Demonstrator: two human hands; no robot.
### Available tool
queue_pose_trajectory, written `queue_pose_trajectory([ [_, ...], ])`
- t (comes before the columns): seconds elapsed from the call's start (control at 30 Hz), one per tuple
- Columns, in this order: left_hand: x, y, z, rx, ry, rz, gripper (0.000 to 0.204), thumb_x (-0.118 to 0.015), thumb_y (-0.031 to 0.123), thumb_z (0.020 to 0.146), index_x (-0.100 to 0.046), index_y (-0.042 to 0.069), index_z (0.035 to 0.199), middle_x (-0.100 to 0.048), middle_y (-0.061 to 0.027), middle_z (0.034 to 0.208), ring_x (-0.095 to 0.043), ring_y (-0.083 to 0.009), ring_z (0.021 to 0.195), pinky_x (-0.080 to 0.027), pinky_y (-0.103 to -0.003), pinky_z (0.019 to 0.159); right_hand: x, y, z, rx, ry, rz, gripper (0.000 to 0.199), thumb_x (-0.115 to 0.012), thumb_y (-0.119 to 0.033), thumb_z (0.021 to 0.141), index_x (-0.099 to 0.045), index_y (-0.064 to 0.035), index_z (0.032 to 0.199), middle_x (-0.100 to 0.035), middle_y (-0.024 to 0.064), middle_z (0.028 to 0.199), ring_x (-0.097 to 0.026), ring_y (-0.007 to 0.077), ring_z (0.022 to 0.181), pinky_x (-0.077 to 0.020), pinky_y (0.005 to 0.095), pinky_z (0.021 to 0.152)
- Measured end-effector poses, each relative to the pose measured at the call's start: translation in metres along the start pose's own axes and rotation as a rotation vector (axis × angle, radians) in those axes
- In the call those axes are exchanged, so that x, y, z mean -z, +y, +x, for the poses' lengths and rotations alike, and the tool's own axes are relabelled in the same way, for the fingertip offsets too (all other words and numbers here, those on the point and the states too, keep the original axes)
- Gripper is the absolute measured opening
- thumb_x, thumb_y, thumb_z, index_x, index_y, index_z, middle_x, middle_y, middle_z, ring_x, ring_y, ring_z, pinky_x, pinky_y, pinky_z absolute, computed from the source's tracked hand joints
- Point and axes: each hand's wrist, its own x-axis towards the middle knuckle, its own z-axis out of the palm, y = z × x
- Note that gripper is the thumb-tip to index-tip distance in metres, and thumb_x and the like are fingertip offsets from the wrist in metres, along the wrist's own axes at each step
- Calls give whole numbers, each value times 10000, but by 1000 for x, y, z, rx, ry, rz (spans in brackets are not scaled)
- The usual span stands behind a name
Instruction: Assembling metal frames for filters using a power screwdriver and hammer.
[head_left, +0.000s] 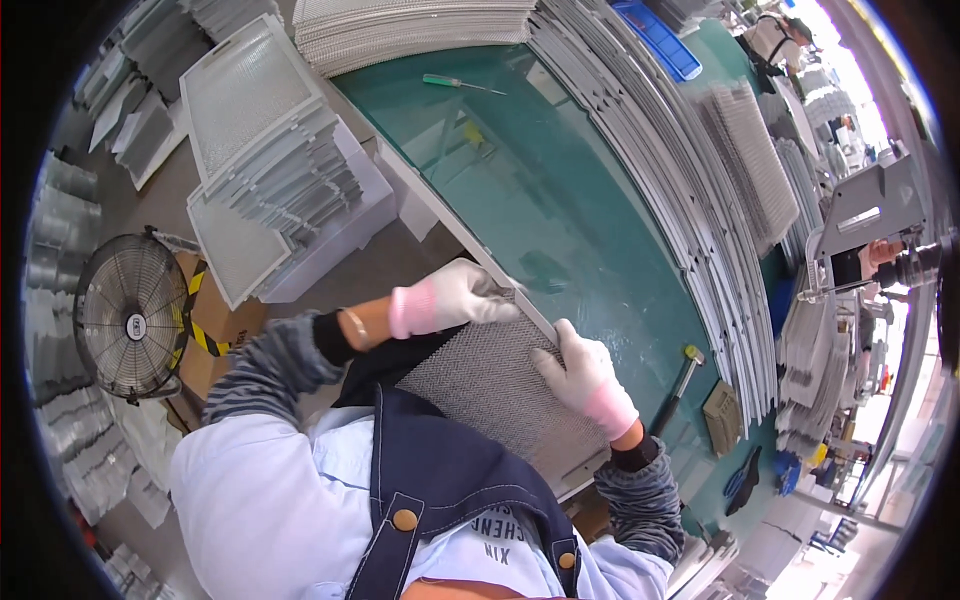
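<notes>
One apron (pixel 430 445); two gloved hands (pixel 462 295) (pixel 582 372) holding one mesh panel (pixel 490 382)

A green-topped workbench (pixel 560 215) stands on a grey-brown floor (pixel 160 215); a black caged fan (pixel 112 318) stands left, and bright light floods the right.

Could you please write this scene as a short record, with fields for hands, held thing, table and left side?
Left hand: gloved, gripping the mesh's edge
Right hand: gloved, gripping the mesh's edge
Held: grey mesh, tilted between body and table
Table: green; screwdriver, hammer, long strips
Left side: fan, stacked panels
</notes>
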Motion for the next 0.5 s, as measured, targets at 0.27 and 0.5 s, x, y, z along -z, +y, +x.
queue_pose_trajectory([
  [0.27,32,-10,19,28,15,141,323,-539,104,893,-610,-45,1170,-623,-137,1193,-576,-211,1112,-433,-319,983,-19,15,-34,196,332,-176,783,-782,-280,703,-423,-37,1355,-423,246,1363,-439,394,1268,-334,589,1073],
  [0.5,47,-59,8,-237,304,346,357,-541,210,976,-533,-53,1216,-581,-127,1172,-542,-214,1115,-419,-332,1017,-85,56,-96,189,411,-440,511,-559,-184,821,-501,-144,1327,-478,210,1322,-439,397,1281,-342,585,1080],
])
